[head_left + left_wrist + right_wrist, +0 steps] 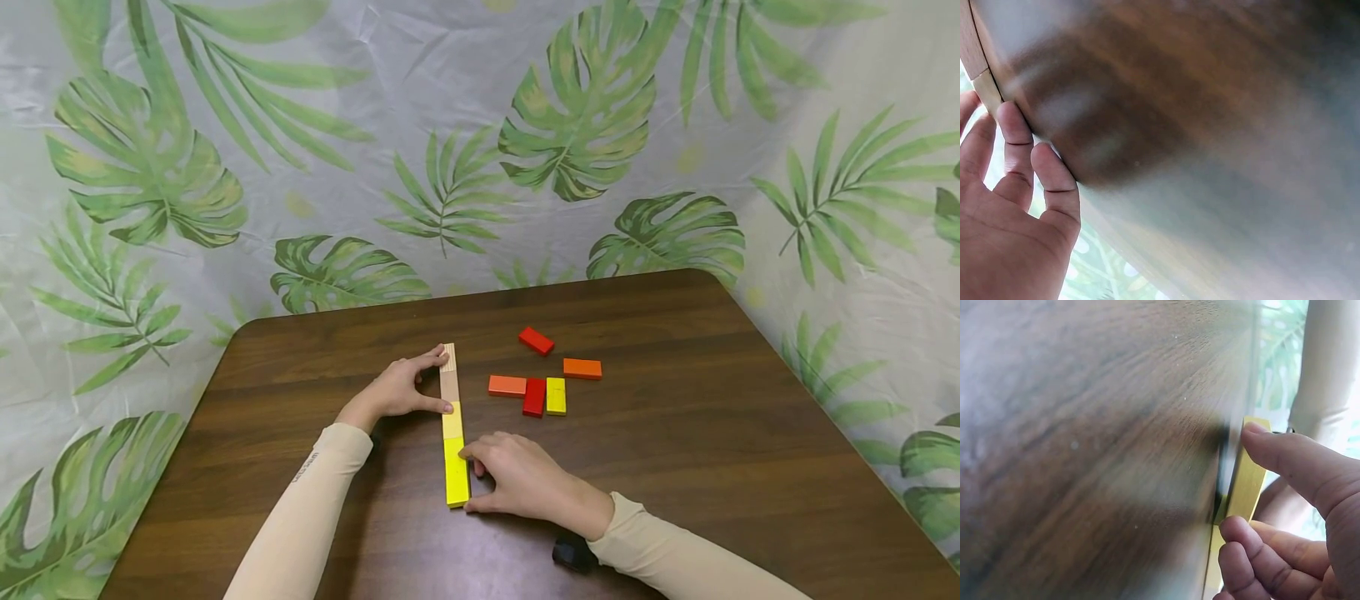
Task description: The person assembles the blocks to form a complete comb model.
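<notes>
A straight row of wooden blocks runs away from me along the table: a bright yellow block (456,479) nearest, then a pale yellow block (452,419), a tan block (448,386) and a light wood block (450,360) at the far end. My left hand (397,387) lies along the left of the row, fingertips at the far block, thumb against the pale yellow one; these fingers are only loosely bent. My right hand (525,483) holds the bright yellow block from the right, thumb (1257,434) at its near end and bent fingertips (1238,531) by its other end.
Right of the row lie two red blocks (534,398) (536,340), two orange blocks (507,385) (582,368) and a yellow block (556,396). The dark wooden table (675,467) has rounded far corners, with a leaf-patterned curtain (450,125) behind it.
</notes>
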Available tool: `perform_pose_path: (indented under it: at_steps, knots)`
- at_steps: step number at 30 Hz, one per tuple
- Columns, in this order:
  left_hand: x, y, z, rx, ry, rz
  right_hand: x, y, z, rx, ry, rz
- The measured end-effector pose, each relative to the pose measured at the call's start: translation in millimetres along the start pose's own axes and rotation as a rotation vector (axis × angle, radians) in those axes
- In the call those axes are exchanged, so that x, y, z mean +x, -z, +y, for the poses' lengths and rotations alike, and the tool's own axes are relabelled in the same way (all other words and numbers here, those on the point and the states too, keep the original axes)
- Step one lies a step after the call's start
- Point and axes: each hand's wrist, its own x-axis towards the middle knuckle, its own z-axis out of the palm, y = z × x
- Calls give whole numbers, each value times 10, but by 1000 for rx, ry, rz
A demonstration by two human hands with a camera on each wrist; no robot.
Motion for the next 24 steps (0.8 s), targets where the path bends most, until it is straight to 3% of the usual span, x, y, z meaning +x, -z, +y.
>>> perform_pose_path:
  at_steps: [13, 24]
  knots:
    - [-2, 20, 21, -8, 8, 0, 33, -8, -5, -32, 1, -22]
    - [-3, 36, 40, -4, 11, -2, 28, 13, -26, -74, 51, -17]
